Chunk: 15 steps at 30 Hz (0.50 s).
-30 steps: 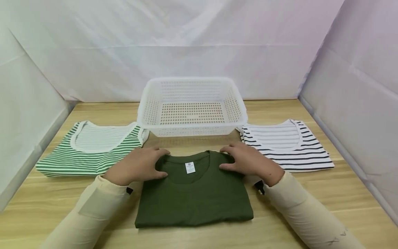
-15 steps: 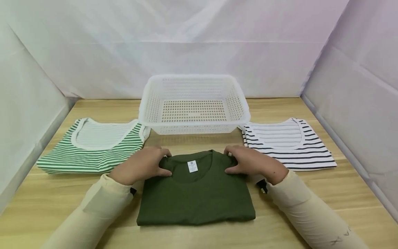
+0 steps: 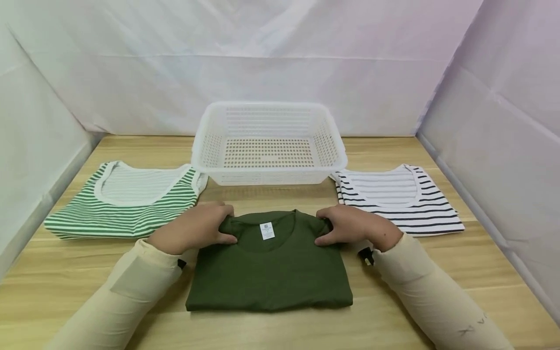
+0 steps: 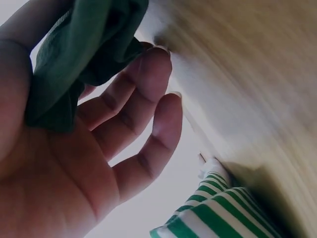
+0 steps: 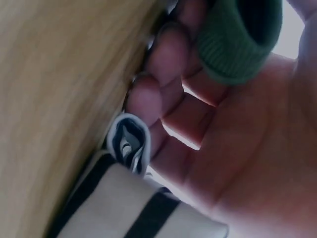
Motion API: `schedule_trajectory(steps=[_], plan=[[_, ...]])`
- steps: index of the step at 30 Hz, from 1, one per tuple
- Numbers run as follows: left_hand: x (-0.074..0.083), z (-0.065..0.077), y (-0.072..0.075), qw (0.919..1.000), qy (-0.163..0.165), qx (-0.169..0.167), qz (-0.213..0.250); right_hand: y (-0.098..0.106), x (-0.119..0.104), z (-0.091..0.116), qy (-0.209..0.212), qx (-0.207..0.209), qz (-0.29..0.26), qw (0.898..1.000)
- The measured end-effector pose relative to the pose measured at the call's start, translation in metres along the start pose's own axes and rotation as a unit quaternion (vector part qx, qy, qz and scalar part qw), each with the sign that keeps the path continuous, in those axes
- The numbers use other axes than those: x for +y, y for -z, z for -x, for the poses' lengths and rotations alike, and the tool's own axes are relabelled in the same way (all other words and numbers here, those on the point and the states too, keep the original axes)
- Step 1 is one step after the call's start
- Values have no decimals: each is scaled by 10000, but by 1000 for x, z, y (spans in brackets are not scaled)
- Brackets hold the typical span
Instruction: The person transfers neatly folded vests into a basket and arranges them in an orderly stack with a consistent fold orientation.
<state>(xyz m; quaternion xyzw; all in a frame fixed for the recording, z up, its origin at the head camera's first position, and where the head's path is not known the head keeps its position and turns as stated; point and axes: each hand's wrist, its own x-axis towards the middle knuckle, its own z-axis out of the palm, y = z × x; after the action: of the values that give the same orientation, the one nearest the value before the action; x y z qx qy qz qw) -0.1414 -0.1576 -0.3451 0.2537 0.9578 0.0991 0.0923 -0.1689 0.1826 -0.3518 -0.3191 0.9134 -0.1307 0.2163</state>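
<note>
A folded dark green T-shirt (image 3: 269, 272) lies on the table in front of me, neckline away from me, a white label (image 3: 267, 231) inside the collar. My left hand (image 3: 197, 226) grips its left shoulder, thumb on top and fingers curled beneath. In the left wrist view the green cloth (image 4: 74, 59) sits between thumb and fingers. The right hand (image 3: 350, 226) pinches the opposite shoulder the same way. A ribbed green edge (image 5: 233, 49) shows against that palm in the right wrist view, and its fingertips (image 5: 143, 99) are down by the wood.
Behind the shirt stands a white perforated plastic basket (image 3: 269, 177). A folded green-and-white striped top (image 3: 118, 218) lies left, close to my left hand. To the right is a folded white top with black stripes (image 3: 407, 216). White cloth walls (image 3: 271, 78) bound the wooden table (image 3: 271, 335).
Both hands have curled their fingers further around the shirt's shoulders, closing from a looser touch to a grip. The shirt stays in place on the table; the head view has shifted slightly.
</note>
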Motion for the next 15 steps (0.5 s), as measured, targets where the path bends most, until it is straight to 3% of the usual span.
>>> schedule_trajectory(steps=[4, 15], plan=[[-2, 0, 1, 9999, 44, -98, 100, 2, 1, 0, 125, -112, 23, 9999], [0, -1, 2, 9999, 28, -116, 68, 1, 0, 0, -59, -173, -40, 9998]])
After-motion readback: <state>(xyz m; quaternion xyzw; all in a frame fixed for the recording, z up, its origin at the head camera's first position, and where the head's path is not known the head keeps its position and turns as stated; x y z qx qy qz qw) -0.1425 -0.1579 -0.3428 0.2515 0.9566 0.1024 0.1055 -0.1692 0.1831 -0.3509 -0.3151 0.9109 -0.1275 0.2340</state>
